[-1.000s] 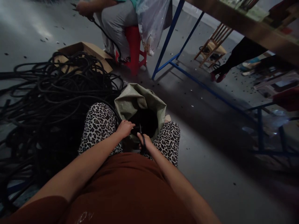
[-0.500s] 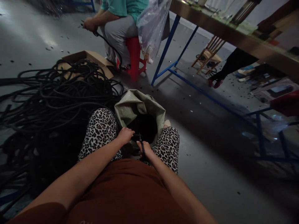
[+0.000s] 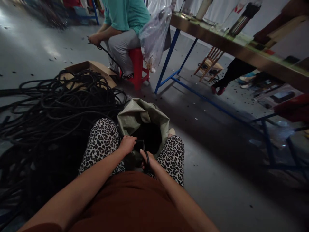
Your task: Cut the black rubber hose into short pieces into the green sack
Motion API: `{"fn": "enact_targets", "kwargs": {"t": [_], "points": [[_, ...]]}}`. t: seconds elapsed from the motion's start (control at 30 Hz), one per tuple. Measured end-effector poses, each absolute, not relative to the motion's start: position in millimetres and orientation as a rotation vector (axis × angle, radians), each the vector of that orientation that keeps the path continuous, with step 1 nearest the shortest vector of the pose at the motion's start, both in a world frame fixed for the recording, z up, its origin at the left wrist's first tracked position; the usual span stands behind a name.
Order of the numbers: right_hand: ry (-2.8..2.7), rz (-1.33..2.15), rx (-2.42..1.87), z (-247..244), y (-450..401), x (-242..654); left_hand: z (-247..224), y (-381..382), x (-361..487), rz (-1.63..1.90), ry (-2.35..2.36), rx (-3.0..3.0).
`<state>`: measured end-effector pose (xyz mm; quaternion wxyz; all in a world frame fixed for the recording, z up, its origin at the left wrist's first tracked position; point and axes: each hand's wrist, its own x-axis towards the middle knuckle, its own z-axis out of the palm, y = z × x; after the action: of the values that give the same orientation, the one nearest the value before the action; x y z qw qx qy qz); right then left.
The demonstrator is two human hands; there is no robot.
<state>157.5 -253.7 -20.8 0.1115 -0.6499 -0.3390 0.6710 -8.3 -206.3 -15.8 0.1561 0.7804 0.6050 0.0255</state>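
Black scissors (image 3: 147, 157) are sitting in the right hand (image 3: 150, 160), fingers wrapped round the handles, blades poking out past the fingertips, away from the body. Left hand (image 3: 128, 144) is just left of the blades, fingers closed narrow on a dark cord end (image 3: 139, 141) that sticks out toward them. It's pretty murky there, so can't tell if blade and cord actually touch. Both hands are at the near edge of an open green sack (image 3: 129, 117), which is parked by the knees in leopard-print trousers (image 3: 102, 138), and its inside is basically all shadow. Big messy heap of black cords (image 3: 60, 103) off to the left, some lying over a cardboard box (image 3: 96, 69). Further back, a person in a teal top (image 3: 127, 14) is on a red stool (image 3: 137, 66), also holding a cord.
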Motion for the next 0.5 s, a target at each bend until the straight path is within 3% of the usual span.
{"fn": "enact_targets", "kwargs": {"t": [0.5], "points": [[-1.014,1.996,-1.928,-7,-251,153,-15,-209,-4,0.066,1.646,2.265]]}}
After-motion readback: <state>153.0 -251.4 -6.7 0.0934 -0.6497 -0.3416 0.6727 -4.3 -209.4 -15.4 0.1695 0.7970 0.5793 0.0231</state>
